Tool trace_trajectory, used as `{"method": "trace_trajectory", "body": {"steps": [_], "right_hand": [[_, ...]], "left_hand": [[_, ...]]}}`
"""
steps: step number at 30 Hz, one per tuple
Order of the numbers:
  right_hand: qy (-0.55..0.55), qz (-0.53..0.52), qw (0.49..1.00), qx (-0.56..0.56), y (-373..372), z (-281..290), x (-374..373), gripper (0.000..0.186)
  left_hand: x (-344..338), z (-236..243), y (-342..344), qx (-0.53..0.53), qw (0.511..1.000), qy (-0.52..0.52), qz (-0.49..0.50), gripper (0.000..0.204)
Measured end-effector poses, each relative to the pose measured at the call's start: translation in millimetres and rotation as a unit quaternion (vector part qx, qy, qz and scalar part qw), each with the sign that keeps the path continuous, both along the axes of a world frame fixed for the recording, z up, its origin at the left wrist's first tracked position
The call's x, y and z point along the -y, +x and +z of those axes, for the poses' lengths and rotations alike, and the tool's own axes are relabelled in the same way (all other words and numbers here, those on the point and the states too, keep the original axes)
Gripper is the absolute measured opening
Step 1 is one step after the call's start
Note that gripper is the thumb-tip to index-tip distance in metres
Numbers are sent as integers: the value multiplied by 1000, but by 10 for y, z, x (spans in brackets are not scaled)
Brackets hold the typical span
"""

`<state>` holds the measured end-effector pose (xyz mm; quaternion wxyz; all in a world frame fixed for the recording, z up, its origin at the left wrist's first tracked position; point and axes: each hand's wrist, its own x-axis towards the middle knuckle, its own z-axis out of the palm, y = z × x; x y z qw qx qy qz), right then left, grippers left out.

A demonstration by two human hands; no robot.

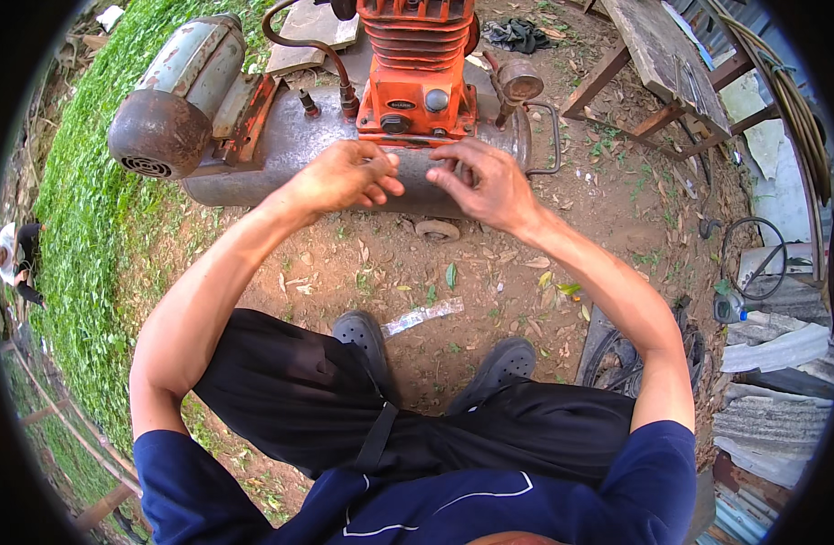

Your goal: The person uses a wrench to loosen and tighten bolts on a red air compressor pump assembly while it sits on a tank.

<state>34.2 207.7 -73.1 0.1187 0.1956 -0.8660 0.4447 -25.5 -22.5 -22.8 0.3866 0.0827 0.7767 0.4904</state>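
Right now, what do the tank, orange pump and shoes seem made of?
Tank: probably worn bare steel, from its patchy grey sheen. Orange pump: likely painted cast metal, from its ribbed fins. Shoes: matte foam or rubber, perhaps, given their pierced tops.

Small oval dark lettered nameplate (pixel 402 104) on orange compressor pump (pixel 417 80).

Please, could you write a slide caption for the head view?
Left hand and right hand near an orange pump and grey motor on a tank.
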Motion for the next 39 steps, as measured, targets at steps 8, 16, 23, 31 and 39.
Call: {"method": "trace_trajectory", "body": {"steps": [8,16,23,31,39], "right_hand": [[-87,-33,994,50,55,-19,156,27],[-76,-52,996,-22,185,-4,157,19],[-156,-5,988,14,227,-140,256,15],[-400,27,901,168,112,-149,947,26],[-384,110,889,224,51,-93,1360,22]], "left_hand": [[-288,-87,265,31,992,94,81,30],[-230,-96,277,71,985,123,95,29],[-140,-66,410,79,986,106,102,31],[-32,302,785,-14,966,108,236,29],[458,298,786,-58,926,54,370,26]]}}
